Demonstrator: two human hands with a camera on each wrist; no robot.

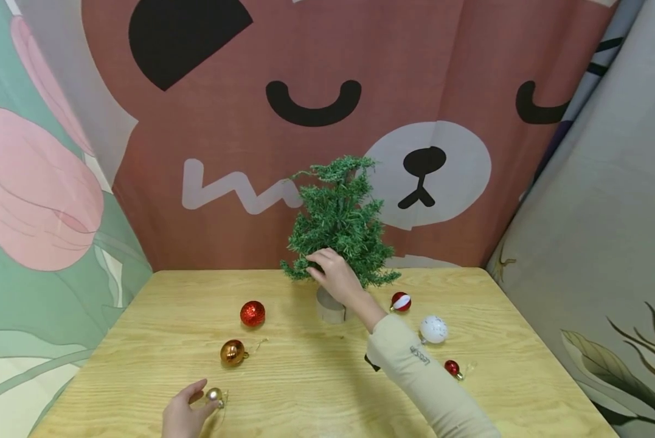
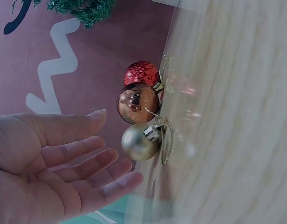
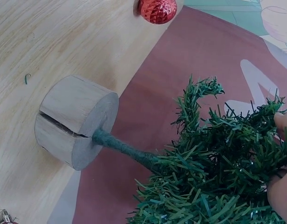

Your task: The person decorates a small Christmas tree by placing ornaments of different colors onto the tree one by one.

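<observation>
Gold-coloured and shiny, a small ball [image 1: 213,394] lies on the table [image 1: 294,395] at near left; it should be light, slick and quick to roll, best lifted by its metal cap [image 2: 153,132]. Then come a copper ball [image 1: 232,353] and a red ball [image 1: 252,314], likely as light and perhaps brittle. Mid-table, the green tree [image 1: 338,225] stands upright on its wooden base [image 1: 331,308]; its branches look bristly and easily bent, while its trunk [image 3: 127,150] promises a stiffer hold. The left hand [image 1: 183,413] is released, fingers loosely extended just beside the small ball. Farther right, the right hand [image 1: 335,275] reaches a low branch [image 1: 297,269], fingers bent; whether they pinch it I cannot tell.
</observation>
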